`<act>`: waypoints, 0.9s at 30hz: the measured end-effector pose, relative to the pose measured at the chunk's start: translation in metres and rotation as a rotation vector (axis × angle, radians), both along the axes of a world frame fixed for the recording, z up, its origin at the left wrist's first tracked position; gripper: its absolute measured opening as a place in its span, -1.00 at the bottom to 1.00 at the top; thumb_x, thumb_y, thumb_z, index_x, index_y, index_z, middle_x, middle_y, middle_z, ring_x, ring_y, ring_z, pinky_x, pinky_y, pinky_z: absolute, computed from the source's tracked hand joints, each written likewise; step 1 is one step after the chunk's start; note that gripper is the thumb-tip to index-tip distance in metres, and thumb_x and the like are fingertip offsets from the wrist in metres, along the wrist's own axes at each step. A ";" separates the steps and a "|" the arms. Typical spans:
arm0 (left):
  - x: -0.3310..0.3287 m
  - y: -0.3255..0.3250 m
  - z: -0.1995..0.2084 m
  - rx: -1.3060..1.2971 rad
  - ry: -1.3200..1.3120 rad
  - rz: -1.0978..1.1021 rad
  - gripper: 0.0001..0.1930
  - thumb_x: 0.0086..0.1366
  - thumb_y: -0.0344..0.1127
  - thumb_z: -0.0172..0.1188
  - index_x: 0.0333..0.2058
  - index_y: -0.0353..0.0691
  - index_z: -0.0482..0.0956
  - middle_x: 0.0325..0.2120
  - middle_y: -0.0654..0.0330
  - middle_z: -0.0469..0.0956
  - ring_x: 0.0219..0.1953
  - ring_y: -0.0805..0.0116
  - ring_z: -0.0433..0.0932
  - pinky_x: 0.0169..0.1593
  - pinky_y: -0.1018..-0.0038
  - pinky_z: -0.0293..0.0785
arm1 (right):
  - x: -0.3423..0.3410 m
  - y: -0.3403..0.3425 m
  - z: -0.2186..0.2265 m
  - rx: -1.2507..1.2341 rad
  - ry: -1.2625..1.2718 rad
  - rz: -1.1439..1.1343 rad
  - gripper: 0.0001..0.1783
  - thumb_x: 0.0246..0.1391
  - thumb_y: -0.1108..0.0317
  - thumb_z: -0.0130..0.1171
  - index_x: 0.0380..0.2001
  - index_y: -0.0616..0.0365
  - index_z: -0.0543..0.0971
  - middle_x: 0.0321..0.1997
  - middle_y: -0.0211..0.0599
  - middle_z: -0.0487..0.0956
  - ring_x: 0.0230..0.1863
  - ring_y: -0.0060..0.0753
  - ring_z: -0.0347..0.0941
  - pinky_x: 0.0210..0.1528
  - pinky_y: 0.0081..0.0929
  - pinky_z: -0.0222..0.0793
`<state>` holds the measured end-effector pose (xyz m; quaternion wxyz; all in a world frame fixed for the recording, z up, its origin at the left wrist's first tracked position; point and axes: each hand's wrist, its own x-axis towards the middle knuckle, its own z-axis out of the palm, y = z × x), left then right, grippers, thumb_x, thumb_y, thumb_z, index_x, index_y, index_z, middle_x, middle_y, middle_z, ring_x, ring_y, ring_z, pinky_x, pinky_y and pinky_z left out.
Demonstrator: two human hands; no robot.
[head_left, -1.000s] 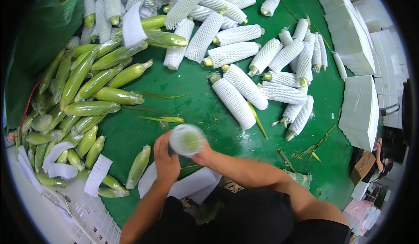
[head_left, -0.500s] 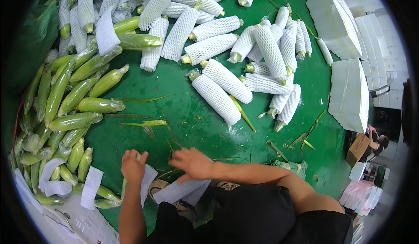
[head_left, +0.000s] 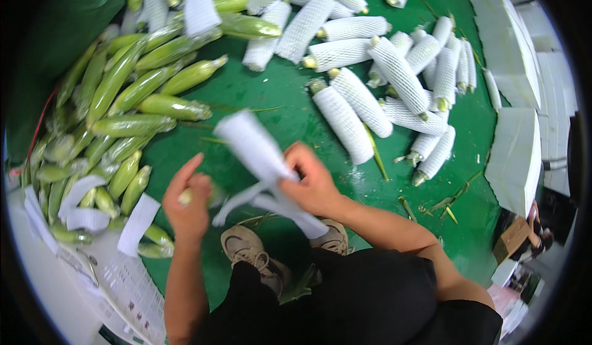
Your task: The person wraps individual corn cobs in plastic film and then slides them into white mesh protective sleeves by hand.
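My left hand (head_left: 188, 200) is closed around an ear of corn (head_left: 185, 197), whose pale stalk end shows between the fingers; the rest is blurred or hidden by the hand. In front of my legs, my right hand (head_left: 310, 181) grips a white foam net sleeve (head_left: 250, 138), tilted up to the left and smeared by motion. More white foam strips hang below that hand, over my shoes. To the left lies a heap of green corn ears (head_left: 132, 124) in clear film. Ears in white foam sleeves (head_left: 342, 123) lie scattered ahead and to the right.
The floor (head_left: 271, 95) is green, with bits of husk (head_left: 453, 200) strewn about. White foam boxes (head_left: 515, 150) line the right side. Loose foam sleeves (head_left: 139, 224) rest on the corn at lower left, beside a printed white sack (head_left: 126, 289). Another person (head_left: 539, 237) is at far right by a cardboard box (head_left: 510, 239).
My right hand, open before, now grips a foam sleeve and has lifted it forward. My left hand has risen with the corn. The whole view has shifted, showing the heap further right.
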<state>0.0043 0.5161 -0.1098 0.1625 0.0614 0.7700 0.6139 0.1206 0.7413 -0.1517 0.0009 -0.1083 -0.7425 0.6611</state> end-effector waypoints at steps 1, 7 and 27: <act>0.001 0.011 0.002 0.004 0.034 -0.092 -0.54 0.24 -0.44 0.28 0.14 -0.27 0.54 -0.48 0.30 0.50 -0.46 0.59 0.41 -0.33 0.62 0.37 | -0.005 -0.006 0.010 -0.118 -0.074 -0.156 -0.58 -0.03 0.56 0.15 -0.06 0.12 0.35 -0.16 -0.27 0.41 -0.08 -0.37 0.41 -0.09 -0.38 0.36; 0.004 0.056 0.017 -0.074 0.136 -0.238 -0.49 0.21 -0.33 0.33 0.16 -0.17 0.52 -0.62 0.29 0.49 -0.50 0.44 0.46 -0.33 0.48 0.43 | -0.016 0.002 0.042 -0.356 -0.192 0.245 -0.28 -0.02 0.51 0.12 0.27 0.14 0.23 0.13 -0.17 0.37 0.12 -0.26 0.37 0.06 -0.38 0.35; 0.016 0.044 0.003 0.229 0.336 -0.275 -0.83 0.06 -0.51 0.40 -0.40 -0.24 0.56 -0.55 0.22 0.54 -0.49 0.31 0.49 -0.30 0.39 0.42 | -0.029 0.037 0.045 0.159 0.471 0.465 -0.51 -0.21 0.10 0.56 -0.35 0.19 0.56 -0.19 -0.25 0.53 -0.06 -0.15 0.43 -0.02 -0.21 0.35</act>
